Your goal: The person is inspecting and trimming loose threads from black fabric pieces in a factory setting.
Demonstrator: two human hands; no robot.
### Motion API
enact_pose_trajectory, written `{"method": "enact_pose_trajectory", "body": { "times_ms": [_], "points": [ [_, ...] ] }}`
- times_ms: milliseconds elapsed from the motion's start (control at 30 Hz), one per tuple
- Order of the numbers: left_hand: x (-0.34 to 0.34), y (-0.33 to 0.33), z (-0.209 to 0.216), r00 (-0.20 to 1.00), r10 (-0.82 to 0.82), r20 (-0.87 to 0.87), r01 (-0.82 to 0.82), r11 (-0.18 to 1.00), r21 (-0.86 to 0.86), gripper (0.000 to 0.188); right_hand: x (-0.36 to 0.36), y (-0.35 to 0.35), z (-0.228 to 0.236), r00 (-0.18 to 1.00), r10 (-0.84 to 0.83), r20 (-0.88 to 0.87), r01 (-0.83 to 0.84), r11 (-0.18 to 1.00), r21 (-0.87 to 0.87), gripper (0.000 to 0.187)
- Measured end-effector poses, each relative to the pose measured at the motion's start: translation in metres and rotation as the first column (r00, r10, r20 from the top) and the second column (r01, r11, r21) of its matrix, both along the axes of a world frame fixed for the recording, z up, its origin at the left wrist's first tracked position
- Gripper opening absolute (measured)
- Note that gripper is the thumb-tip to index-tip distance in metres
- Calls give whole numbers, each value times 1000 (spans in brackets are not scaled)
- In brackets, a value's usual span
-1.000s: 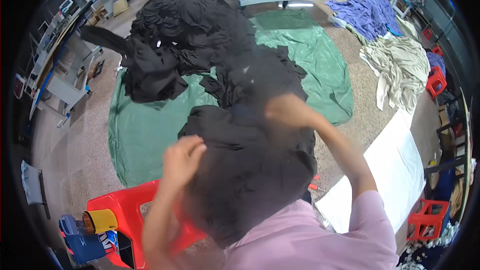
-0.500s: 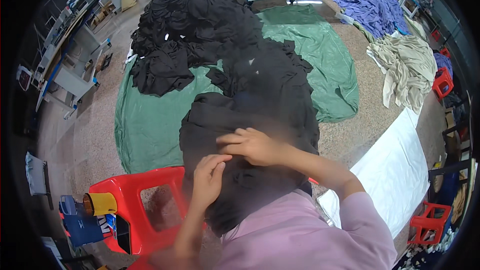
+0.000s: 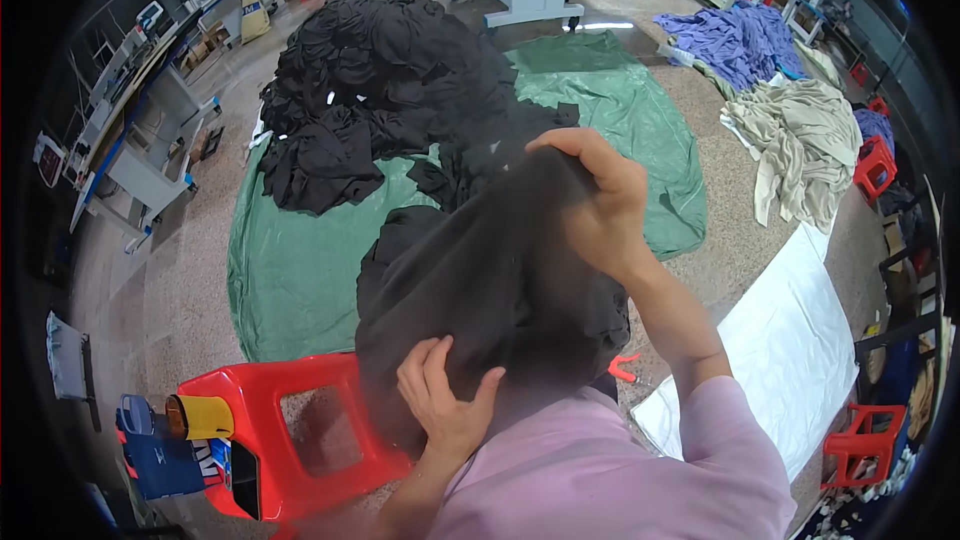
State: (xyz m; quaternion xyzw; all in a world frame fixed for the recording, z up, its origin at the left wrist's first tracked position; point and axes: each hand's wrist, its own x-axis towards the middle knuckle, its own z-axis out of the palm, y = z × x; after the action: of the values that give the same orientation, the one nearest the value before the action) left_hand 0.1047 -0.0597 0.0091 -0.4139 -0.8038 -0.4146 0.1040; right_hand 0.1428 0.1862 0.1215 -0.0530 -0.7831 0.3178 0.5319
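My right hand (image 3: 605, 205) holds up the upper part of a black cloth piece (image 3: 480, 260), pinched between thumb and curled fingers. The cloth drapes down toward my lap, and I cannot tell what garment it is. Lower down, my left hand (image 3: 445, 400) lies with fingers spread against the cloth's near side. More black fabric (image 3: 395, 230) sits bunched just beyond the raised piece and partly under it. Beside my right hip, a red-handled tool (image 3: 625, 368) shows in part; its kind is hidden.
A large black cloth heap (image 3: 390, 60) lies on a green sheet (image 3: 290, 290). A red plastic stool (image 3: 270, 380) stands at my left, with a yellow roll (image 3: 205, 416) on it. White sheeting (image 3: 770, 340) and purple (image 3: 735, 40) and beige (image 3: 805, 145) cloth piles lie at right.
My right hand has moved up and away from my left, raising the black cloth with it. My left hand has dropped lower and spread its fingers.
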Motion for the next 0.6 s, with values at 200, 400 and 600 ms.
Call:
{"method": "enact_pose_trajectory", "body": {
  "times_ms": [200,400,600],
  "points": [
    [1,40,13,992,-91,-84,103,983,149,41,28,-21,36,998,-56,6,52,958,281,43],
    [-28,10,110,923,-222,315,-10,803,596,12,57,-15,88,965,-82,-250,154,947,283,37],
    [-70,34,112,663,-395,636,214,914,345,15,-10,35,20,976,-197,97,197,980,7,11]
  ]
}}
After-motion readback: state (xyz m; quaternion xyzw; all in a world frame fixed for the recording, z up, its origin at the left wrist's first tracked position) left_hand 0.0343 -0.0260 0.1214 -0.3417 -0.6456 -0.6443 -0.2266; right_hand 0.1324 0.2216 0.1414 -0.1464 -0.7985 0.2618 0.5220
